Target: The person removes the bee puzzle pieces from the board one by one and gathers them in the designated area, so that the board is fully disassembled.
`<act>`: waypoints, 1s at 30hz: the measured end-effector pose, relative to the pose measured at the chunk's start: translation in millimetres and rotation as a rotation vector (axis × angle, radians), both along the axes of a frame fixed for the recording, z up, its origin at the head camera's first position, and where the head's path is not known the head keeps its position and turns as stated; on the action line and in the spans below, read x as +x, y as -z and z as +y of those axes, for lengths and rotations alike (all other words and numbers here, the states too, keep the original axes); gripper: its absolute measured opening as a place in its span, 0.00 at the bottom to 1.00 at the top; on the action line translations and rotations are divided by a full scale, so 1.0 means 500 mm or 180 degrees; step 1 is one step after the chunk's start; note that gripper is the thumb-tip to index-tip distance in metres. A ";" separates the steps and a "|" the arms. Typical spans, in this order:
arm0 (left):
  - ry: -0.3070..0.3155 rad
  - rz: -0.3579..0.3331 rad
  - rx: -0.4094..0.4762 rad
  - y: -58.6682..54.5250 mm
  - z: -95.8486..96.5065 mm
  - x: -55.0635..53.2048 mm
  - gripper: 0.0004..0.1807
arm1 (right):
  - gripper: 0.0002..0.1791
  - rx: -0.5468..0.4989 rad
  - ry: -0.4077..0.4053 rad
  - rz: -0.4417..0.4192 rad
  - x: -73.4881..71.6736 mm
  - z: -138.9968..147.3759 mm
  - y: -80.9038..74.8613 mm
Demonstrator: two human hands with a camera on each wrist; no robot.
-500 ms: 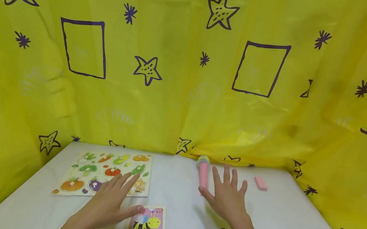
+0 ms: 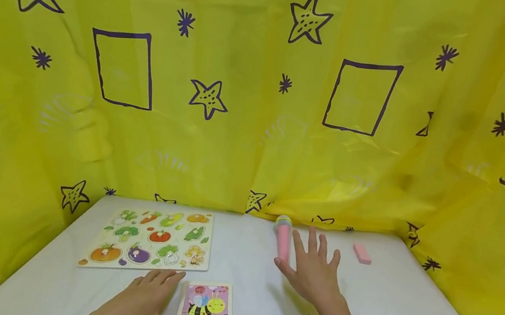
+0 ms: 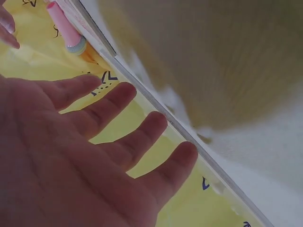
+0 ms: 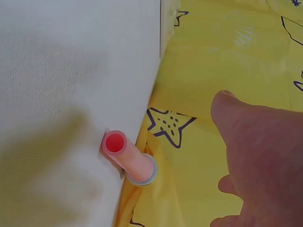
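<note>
My left hand (image 2: 139,302) has its fingers extended beside the small bee puzzle (image 2: 208,307), with the thumb at that puzzle's lower left edge; I cannot tell if it touches. In the left wrist view the fingers of the left hand (image 3: 80,151) are apart and nothing is held. My right hand (image 2: 314,278), fingers spread, hovers just right of a pink toy microphone (image 2: 284,242). The right wrist view shows the microphone (image 4: 130,161) lying on its side, its hollow handle end facing the camera, apart from the thumb.
A vegetable peg puzzle board (image 2: 151,241) lies at the back left of the white table (image 2: 243,268). A pink block (image 2: 362,254) sits at the back right. Yellow sheeting (image 2: 234,148) with star drawings surrounds the table on the back and sides.
My left hand has drawn back toward me and lower, off the vegetable board, uncovering its lower right pieces. The right hand stays nearly still. The head view has shifted slightly.
</note>
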State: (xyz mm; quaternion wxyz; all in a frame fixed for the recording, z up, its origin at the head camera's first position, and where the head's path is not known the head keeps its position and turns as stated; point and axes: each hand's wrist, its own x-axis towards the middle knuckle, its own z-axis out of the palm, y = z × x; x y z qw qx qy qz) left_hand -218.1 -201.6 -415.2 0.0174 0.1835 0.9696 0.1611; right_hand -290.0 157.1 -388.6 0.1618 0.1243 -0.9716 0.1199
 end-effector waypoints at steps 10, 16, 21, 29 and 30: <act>0.0019 -0.0292 -0.0280 -0.007 0.003 -0.019 0.57 | 0.44 -0.0037 -0.0011 0.0030 0.002 0.005 -0.007; 0.0105 -0.0216 -0.0269 -0.029 0.004 -0.027 0.60 | 0.44 -0.0037 -0.0048 0.0031 0.002 0.008 -0.007; 0.0257 0.0204 -0.0033 -0.045 0.011 -0.039 0.65 | 0.44 -0.0013 -0.0024 0.0081 -0.001 0.013 -0.009; 0.0293 -0.0144 -0.0102 -0.034 0.021 -0.042 0.62 | 0.44 -0.0031 -0.0033 -0.0011 -0.003 0.018 -0.011; 0.0292 -0.0178 -0.0128 -0.032 0.020 -0.041 0.59 | 0.44 -0.0030 -0.0033 -0.0011 -0.003 0.019 -0.012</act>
